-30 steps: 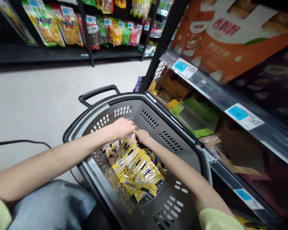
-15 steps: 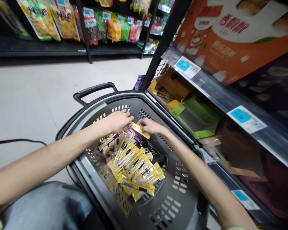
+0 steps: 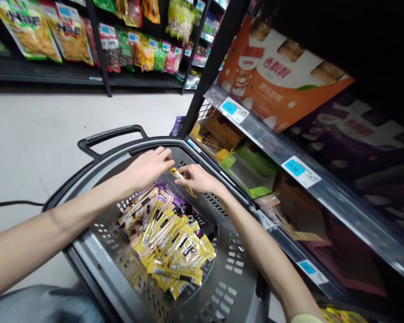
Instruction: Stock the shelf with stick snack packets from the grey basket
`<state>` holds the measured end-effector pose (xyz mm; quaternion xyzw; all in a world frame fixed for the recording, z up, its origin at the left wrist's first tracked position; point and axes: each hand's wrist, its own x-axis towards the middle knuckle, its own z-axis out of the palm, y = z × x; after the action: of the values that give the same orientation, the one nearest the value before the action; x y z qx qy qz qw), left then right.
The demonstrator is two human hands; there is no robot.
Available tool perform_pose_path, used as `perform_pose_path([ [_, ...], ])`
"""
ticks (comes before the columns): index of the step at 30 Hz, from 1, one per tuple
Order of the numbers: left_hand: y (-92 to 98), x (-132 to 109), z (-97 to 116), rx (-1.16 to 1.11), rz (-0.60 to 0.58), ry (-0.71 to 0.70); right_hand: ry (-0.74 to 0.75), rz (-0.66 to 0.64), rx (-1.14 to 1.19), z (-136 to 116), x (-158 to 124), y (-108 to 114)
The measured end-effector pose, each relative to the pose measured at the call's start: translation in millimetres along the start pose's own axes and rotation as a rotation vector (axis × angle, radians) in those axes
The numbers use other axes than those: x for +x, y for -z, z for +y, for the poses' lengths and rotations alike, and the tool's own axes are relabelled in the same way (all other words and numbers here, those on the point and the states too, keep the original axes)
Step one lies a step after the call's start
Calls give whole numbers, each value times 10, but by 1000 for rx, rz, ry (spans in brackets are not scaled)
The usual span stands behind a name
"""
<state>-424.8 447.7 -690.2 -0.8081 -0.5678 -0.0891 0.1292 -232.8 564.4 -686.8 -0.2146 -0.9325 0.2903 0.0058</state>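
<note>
Over the far part of a grey shopping basket (image 3: pixel 242 287), a slim yellow stick sachet (image 3: pixel 189 190) is held between both hands. My left hand (image 3: pixel 151 166) is closed at the sachet's upper left end, its fingertips partly hidden behind the knuckles. The thumb and fingers of my right hand (image 3: pixel 200 178) pinch its middle, with the lower end sticking out beneath. Below lie many yellow stick sachets (image 3: pixel 175 240) in overlapping rows. Purple sachets (image 3: pixel 168 195) and brownish-beige sachets (image 3: pixel 139 208) lie beyond and to the left of them.
A black basket handle (image 3: pixel 112 134) stands out at the far rim. Close on the right is a shelf with orange drink cartons (image 3: pixel 279 85), price tags (image 3: pixel 299 170) and an open green display box (image 3: pixel 251 168). Bagged snacks (image 3: pixel 70 33) fill shelving across the pale floor.
Both hands have lifted the yellow sachet slightly away from the pile, and it has turned to show its narrow edge. The camera view has shifted, so the basket sits further left.
</note>
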Motion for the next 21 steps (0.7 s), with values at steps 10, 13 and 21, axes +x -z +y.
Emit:
perform_pose_path([
  [10, 191, 25, 91, 58, 919, -82, 156, 349, 197, -116, 44, 457],
  [13, 221, 25, 165, 40, 878, -242, 259, 632, -126, -67, 137, 659],
  [21, 180, 27, 143, -58, 616, -196, -543, 477, -611, 571, 347, 1018],
])
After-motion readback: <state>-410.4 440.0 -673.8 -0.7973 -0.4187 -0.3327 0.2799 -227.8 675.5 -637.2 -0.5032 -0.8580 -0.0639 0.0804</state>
